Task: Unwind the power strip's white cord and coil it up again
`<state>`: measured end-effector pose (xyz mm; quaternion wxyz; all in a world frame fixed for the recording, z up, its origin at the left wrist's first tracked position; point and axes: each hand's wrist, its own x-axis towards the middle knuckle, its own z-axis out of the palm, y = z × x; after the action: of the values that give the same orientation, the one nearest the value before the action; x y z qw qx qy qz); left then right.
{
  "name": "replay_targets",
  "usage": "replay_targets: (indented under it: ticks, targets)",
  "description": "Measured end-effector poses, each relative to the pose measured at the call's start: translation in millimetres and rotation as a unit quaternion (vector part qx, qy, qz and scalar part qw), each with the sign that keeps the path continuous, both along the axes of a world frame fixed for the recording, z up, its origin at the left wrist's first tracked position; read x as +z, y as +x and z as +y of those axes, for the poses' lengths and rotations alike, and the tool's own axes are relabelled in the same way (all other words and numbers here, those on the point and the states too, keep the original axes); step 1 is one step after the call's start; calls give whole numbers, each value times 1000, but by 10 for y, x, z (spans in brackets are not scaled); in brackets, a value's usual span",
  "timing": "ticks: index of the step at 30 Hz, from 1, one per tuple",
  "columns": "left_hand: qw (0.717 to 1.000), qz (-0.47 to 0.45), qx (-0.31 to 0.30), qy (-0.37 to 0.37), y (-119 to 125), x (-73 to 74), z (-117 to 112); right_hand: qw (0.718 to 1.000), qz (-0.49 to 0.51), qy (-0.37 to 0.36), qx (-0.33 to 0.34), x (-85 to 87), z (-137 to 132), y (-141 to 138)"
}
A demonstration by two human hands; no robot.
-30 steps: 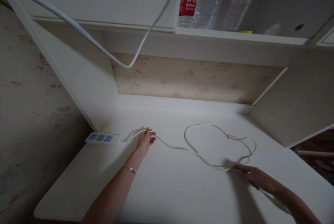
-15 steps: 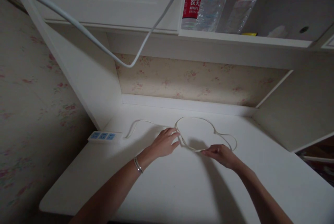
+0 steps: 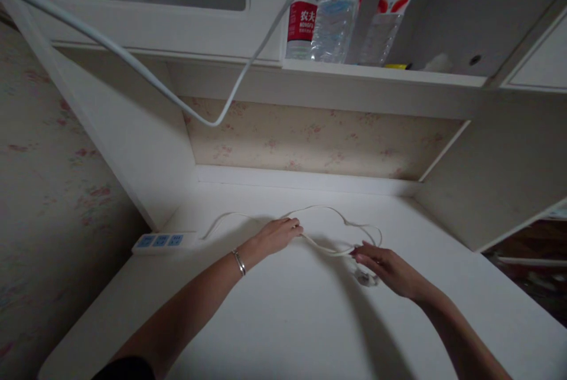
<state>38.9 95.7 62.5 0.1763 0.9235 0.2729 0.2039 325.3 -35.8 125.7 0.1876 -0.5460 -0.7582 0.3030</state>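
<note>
A white power strip [image 3: 163, 242] with blue socket faces lies at the left of the white desk. Its thin white power cord [image 3: 328, 207] runs right across the desktop and bends into a loop. My left hand [image 3: 280, 234], with a silver bracelet at the wrist, has its fingers closed round the cord near the loop's left side. On the loop's right side, my right hand [image 3: 376, 259] pinches the cord between thumb and fingers. Just below those fingers a blurred, greyish-white end [image 3: 365, 276], perhaps the plug, hangs over the desk.
Across the upper left, a thick white cable [image 3: 155, 80] hangs close to the camera. Plastic bottles [image 3: 334, 19] stand on the shelf [image 3: 390, 77] above the desk. Side panels and a floral-papered back wall [image 3: 310, 137] enclose the desktop [image 3: 274, 321].
My left hand has closed on the cord. My right hand holds it slightly higher off the desk, the loop has flattened, and the blurred end has come into view. The camera has shifted slightly.
</note>
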Motion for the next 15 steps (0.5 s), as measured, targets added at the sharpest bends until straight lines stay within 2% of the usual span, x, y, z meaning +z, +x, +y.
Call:
replay_targets:
  ticks: [4, 8, 11, 15]
  targets:
    - [999, -34, 22, -5, -60, 135, -14, 995, -4, 15, -97, -55, -34, 95]
    - [994, -81, 70, -6, -159, 202, -16, 993, 2, -3, -118, -97, -63, 170]
    - [984, -102, 148, 8, -336, 202, 45, 986, -2, -9, -166, -181, -90, 391]
    - [966, -134, 221, 25, -598, 194, 180, 970, -6, -14, -243, -297, -113, 790]
